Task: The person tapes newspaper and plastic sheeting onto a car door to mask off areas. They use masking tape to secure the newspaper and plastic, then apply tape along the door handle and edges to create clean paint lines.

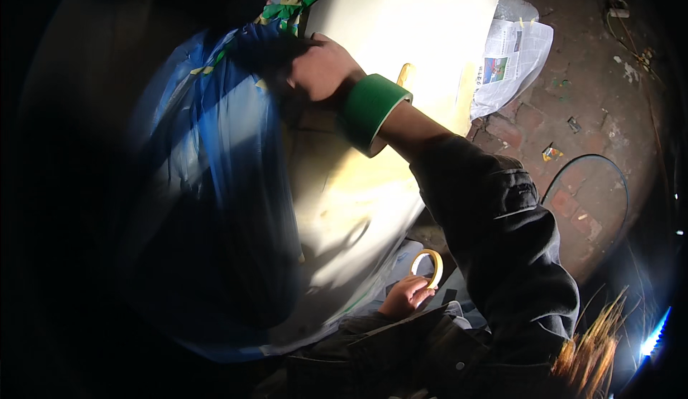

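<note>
My right hand is curled at the edge of crumpled blue plastic film, beside a large white curved panel. Its fingertips sink into dark shadow, so whatever they grip is hidden. A wide green tape roll hangs around my right wrist like a bracelet. Lower down, close to my body, my left hand pinches a narrow yellowish masking tape roll by its rim. Strips of green and yellow tape run along the film's upper border.
Newspaper sticks out from the panel's right edge. Beyond it lies a brick floor with scraps and a thin black cable. Straw-like bristles and a bright light appear at lower right. The left side is mostly dark.
</note>
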{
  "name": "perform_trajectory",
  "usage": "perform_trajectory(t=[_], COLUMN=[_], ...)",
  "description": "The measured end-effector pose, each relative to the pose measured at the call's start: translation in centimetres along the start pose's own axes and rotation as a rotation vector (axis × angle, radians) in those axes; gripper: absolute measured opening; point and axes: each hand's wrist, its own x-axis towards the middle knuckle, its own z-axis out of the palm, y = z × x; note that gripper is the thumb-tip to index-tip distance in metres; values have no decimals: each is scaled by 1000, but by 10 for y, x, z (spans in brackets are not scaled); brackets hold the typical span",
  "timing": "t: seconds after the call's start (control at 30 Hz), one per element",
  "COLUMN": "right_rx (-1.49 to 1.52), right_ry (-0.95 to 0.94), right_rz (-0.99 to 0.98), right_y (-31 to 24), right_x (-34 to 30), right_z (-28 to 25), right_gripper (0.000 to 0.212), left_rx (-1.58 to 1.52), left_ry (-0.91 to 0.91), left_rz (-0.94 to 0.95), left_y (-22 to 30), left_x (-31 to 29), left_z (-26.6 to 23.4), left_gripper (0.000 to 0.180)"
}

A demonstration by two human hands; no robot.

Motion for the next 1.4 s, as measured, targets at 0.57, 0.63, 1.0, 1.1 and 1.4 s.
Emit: perform_trajectory(t=[0.57, 0.63, 1.0, 1.1, 1.4], right_rx=[863, 982, 900, 943, 1305], right_ry=[3, -22, 198, 269, 416], right_rz=[490, 599, 820, 840, 987], right_y=[-42, -50, -60, -57, -52], right_x=[-321, -347, -403, -411, -416], right_z=[16, 24, 33, 36, 26], right_gripper=[43, 43, 16, 16, 29], left_rx=[-488, -273, -271, -170, -116], left_ry=[279, 198, 79, 129, 222], left_rz=[-177, -198, -137, -51, 23], left_y=[12, 13, 5, 9, 42], left_x=[28, 34, 60, 67, 80], left_z=[-2, -1, 31, 36, 32], left_gripper=[26, 26, 37, 31, 17])
